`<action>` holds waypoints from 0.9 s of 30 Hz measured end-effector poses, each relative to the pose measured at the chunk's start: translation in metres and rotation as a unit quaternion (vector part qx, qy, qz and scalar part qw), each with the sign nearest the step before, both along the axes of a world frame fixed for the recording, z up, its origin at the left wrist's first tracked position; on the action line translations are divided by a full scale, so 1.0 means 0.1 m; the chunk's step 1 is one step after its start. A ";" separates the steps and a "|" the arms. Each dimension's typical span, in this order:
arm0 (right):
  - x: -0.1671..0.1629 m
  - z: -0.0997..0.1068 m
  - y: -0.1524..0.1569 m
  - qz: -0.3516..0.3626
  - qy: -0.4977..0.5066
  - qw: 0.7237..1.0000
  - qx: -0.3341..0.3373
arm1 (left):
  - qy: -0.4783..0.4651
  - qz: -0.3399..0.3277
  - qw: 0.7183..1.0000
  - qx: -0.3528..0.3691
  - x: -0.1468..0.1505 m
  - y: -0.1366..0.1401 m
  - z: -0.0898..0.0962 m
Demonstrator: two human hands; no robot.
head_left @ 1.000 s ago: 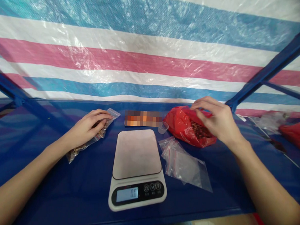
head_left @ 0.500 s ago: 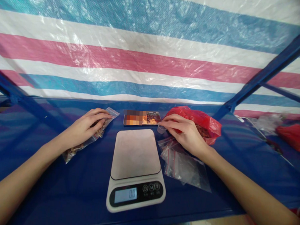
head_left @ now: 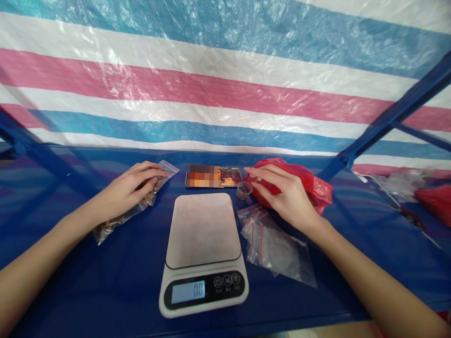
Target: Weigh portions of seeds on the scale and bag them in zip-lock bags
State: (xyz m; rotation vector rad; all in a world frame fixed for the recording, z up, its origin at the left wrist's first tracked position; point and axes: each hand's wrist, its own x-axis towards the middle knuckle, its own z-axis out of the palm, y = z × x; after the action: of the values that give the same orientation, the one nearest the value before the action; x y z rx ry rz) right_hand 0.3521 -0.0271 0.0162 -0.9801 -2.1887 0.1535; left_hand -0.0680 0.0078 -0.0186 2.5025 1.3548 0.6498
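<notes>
A: Head view, left side. Your left hand [head_left: 137, 184] lies over the filled zip bag [head_left: 113, 226], fingers curved. Whether you pinch the plastic, I cannot tell.

B: Rest it there lightly; hard pressure could slide or crush the contents.

A: Same view, right side. Your right hand [head_left: 288, 192] is spread, thumb apart from the fingers, across the near side of the red bag [head_left: 322, 189]. The small clear cup [head_left: 244, 193] stands just beside your fingertips.

B: Handle so light a cup by its wall; a knock would likely tip it. Clear your wrist of the scale [head_left: 204, 228] and the flat zip bags [head_left: 280, 248].
</notes>
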 end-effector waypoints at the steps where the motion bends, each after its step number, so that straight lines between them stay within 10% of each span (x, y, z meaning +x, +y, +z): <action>1: 0.01 0.04 -0.01 -0.013 0.005 1.000 0.011 | 0.002 -0.002 1.000 -0.001 0.00 0.00 0.00; 8: 0.54 0.23 0.15 -0.196 -0.077 0.977 -0.025 | -0.003 0.000 1.000 -0.002 0.01 -0.01 0.01; 12: 0.87 0.09 0.29 -0.086 -0.242 0.953 -0.159 | 0.000 0.004 1.000 -0.001 0.02 -0.01 0.01; 27: 0.68 0.01 0.30 -0.029 -0.236 0.958 -0.159 | 0.004 -0.010 1.000 0.004 -0.01 0.00 0.00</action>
State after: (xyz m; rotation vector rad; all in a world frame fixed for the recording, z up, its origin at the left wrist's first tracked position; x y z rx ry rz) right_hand 0.4200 0.0028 0.0171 -1.3711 -2.6189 0.2736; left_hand -0.0695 0.0079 -0.0189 2.5239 1.3318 0.6443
